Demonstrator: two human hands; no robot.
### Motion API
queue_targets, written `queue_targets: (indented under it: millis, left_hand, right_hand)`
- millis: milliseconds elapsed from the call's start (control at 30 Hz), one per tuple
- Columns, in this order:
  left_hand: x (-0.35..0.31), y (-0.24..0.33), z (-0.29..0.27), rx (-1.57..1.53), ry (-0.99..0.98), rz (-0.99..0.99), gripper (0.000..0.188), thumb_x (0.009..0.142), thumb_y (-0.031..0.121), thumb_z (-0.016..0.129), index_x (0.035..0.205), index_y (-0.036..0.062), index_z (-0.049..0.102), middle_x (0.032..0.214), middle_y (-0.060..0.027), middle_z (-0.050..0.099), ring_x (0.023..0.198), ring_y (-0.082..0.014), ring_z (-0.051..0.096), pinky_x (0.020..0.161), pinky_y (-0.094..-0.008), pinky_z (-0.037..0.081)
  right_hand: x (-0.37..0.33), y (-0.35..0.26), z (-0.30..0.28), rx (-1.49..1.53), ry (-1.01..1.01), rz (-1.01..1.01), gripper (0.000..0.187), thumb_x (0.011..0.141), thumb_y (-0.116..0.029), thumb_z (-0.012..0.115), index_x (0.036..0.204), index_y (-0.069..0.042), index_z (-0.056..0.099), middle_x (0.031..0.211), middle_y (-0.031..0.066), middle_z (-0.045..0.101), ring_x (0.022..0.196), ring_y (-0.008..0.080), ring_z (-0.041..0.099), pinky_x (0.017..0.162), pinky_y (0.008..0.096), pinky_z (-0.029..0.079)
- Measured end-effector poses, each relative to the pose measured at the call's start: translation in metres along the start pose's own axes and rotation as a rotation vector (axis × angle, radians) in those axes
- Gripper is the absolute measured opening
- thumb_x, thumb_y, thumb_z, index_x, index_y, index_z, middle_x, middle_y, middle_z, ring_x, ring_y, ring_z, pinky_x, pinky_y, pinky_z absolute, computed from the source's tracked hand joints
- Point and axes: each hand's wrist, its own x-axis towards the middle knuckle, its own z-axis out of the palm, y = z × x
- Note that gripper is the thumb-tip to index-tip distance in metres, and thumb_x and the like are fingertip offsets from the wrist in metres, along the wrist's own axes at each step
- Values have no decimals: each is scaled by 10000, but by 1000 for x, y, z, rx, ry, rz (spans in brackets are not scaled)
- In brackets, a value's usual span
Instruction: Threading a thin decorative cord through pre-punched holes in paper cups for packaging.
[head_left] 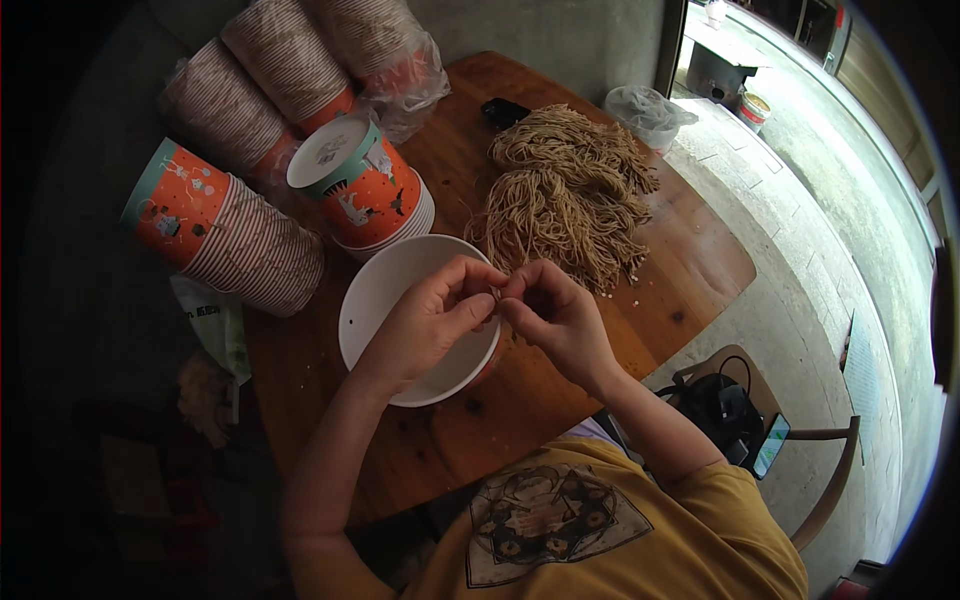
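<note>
Over the right rim of a white-lined paper bucket (385,290), both my hands meet fingertip to fingertip. My left hand (432,318) is closed in a pinch, and so is my right hand (560,312). Whatever lies between the fingertips is too small to make out. A tiny dark speck shows on the bucket's inside wall. Just beyond my right hand, a large heap of tan, string-like strands (565,205) lies on the wooden table (690,290), with small pale bits scattered by its near edge.
Upturned orange-and-green paper buckets (370,200) stand behind the open one. A long nested stack (235,235) leans at the left, and plastic-wrapped stacks (290,60) fill the back left. A clear plastic bag (650,115) sits at the far edge. A chair (835,480) holds a black bag (715,410) and a phone (771,445).
</note>
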Motion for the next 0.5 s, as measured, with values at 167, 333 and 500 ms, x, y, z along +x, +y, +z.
queue_targets:
  millis: [167, 333, 500]
  left_hand:
    - [2, -6, -4, 99, -3, 50, 101, 934, 87, 558, 1015, 25, 557, 929, 3, 580, 825, -50, 528, 766, -214, 458]
    - [2, -3, -1, 96, 23, 5, 88, 932, 104, 561, 995, 43, 556, 894, 13, 564, 784, -48, 513, 731, -206, 447]
    - [1, -2, -3, 41, 3, -60, 93, 926, 128, 567, 984, 58, 550, 871, 16, 552, 758, -49, 493, 714, -204, 430]
  right_hand:
    - [1, 5, 0, 16, 2, -22, 101, 887, -72, 625, 922, -39, 537, 816, -33, 561, 706, 16, 508, 622, 173, 429]
    - [0, 3, 1, 0, 15, -16, 104, 892, -98, 631, 927, -56, 544, 791, -45, 547, 657, 11, 493, 564, 165, 411]
    - [-1, 0, 1, -79, 36, 1, 104, 885, -100, 635, 926, -47, 556, 774, -42, 554, 649, 13, 501, 552, 170, 413]
